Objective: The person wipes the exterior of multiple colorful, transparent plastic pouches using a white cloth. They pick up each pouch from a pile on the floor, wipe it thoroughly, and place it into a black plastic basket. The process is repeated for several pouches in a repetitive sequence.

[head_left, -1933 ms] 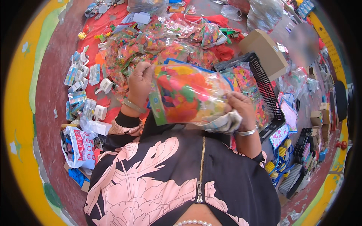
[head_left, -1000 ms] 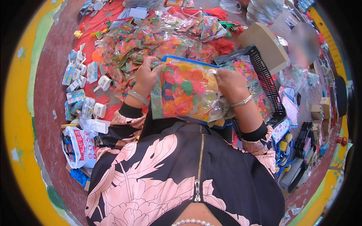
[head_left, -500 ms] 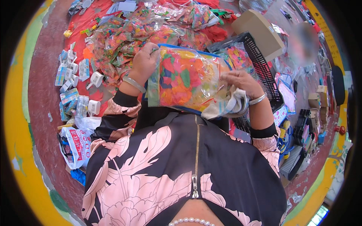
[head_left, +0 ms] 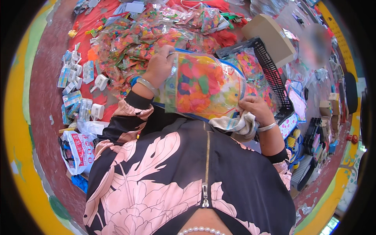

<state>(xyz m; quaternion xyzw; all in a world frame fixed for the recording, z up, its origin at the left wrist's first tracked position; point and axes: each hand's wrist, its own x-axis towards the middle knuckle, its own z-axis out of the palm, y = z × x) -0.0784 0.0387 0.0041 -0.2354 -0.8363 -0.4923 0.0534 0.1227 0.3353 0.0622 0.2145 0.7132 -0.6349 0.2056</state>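
Note:
A clear plastic bag [head_left: 203, 86] full of small limp red, orange, yellow and green pieces is held flat in front of my chest. My left hand [head_left: 159, 67], closed, grips its upper left edge. Down at the bag's lower right edge, my right hand [head_left: 257, 111] pinches the plastic between thumb and fingers. A pale striped cloth [head_left: 239, 124] hangs at that hand, below the fingers; how it is held cannot be made out. Behind the bag a blue-rimmed flat thing [head_left: 235, 67] shows only by its edge.
A heap of similar filled bags [head_left: 133, 47] lies beyond my left hand on red cloth. To the right stand a black crate [head_left: 272, 68] with more bags in it and a cardboard box [head_left: 270, 39]. White plastic items [head_left: 101, 82] and a white carrier bag [head_left: 79, 150] lie at left.
The bag has shifted right and tilted, its right end lower. My left hand moved right with it, and my right hand went down along its edge. The contents look spread out flatter.

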